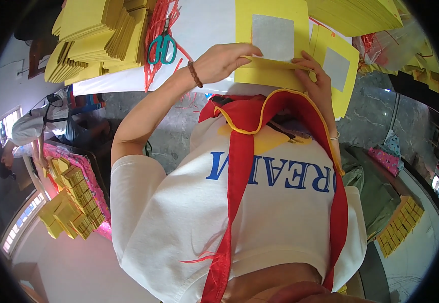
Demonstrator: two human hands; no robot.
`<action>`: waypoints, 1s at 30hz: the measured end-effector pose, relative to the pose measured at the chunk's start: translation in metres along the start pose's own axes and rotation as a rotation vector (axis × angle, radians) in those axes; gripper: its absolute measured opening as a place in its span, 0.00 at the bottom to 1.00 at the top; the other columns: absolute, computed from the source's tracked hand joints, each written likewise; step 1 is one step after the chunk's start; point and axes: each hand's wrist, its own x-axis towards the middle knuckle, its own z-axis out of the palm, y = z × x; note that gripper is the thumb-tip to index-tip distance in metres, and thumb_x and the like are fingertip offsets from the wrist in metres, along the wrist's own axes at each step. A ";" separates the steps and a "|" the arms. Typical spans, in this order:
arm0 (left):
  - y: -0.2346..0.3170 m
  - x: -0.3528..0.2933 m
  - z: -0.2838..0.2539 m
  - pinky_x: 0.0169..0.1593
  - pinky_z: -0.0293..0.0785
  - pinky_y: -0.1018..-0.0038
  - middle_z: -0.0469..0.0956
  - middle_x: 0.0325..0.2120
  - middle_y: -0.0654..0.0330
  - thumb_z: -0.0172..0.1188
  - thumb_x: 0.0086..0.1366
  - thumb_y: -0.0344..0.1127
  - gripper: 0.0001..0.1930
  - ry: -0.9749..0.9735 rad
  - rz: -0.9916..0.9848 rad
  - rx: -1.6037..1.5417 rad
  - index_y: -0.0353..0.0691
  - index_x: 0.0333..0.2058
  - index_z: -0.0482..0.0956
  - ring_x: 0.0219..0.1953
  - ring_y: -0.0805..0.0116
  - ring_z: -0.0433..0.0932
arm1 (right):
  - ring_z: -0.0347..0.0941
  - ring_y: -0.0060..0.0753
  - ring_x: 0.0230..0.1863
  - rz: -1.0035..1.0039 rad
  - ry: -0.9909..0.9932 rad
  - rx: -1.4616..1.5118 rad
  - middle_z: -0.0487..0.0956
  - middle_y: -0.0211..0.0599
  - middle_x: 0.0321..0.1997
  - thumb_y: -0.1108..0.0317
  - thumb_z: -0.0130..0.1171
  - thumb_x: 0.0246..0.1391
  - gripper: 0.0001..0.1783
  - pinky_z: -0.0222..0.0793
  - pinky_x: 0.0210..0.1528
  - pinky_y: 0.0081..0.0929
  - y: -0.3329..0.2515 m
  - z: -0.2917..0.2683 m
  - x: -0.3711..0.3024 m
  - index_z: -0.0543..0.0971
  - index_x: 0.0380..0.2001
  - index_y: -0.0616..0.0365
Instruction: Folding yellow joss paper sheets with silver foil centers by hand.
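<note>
On the white tabletop in front of me lies a yellow paper sheet [243, 25] with a silver-grey square [273, 38] on it. Its near part is bent up along a crease. My left hand [224, 61], wearing a brown bead bracelet, pinches the left end of this fold between thumb and fingers. At the fold's right end, my right hand [316, 81] grips the paper, its fingers bent over the edge. Partly under that hand is a second yellow sheet [348, 78] with its own grey square. Teal-handled scissors [162, 49] rest on red plastic strips [152, 76] left of my hands.
Stacks of yellow paper pieces [93, 33] stand on the table's left, with more yellow sheets [361, 12] at the far right beside a clear plastic bag [388, 48]. Another person [32, 126] bends over yellow bundles [73, 197] at left. My red apron [239, 182] hangs below the table edge.
</note>
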 end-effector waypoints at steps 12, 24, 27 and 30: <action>-0.002 -0.009 -0.007 0.52 0.67 0.66 0.69 0.49 0.60 0.66 0.47 0.38 0.26 -0.216 0.284 0.331 0.45 0.47 0.71 0.47 0.57 0.67 | 0.59 0.36 0.63 0.173 0.004 0.265 0.78 0.33 0.46 0.72 0.57 0.52 0.10 0.54 0.61 0.31 0.004 0.003 -0.002 0.78 0.39 0.58; -0.007 -0.005 -0.017 0.38 0.72 0.68 0.73 0.41 0.54 0.52 0.62 0.32 0.09 -0.125 0.203 0.167 0.39 0.40 0.73 0.35 0.58 0.75 | 0.58 0.35 0.64 0.172 -0.003 0.509 0.75 0.37 0.50 0.72 0.56 0.52 0.14 0.53 0.62 0.30 -0.001 -0.009 -0.002 0.76 0.43 0.60; 0.004 -0.002 -0.019 0.37 0.72 0.65 0.73 0.37 0.56 0.50 0.61 0.31 0.07 -0.154 -0.077 0.143 0.40 0.37 0.71 0.35 0.56 0.74 | 0.59 0.35 0.63 0.211 -0.077 0.595 0.72 0.42 0.54 0.72 0.57 0.50 0.18 0.53 0.62 0.29 0.004 -0.008 -0.004 0.74 0.46 0.62; -0.002 -0.007 -0.013 0.38 0.73 0.67 0.73 0.37 0.57 0.51 0.60 0.32 0.09 -0.062 -0.029 0.107 0.41 0.39 0.71 0.37 0.57 0.75 | 0.62 0.33 0.60 0.201 -0.014 0.298 0.70 0.42 0.57 0.72 0.57 0.52 0.19 0.54 0.61 0.28 0.013 0.001 -0.004 0.73 0.48 0.64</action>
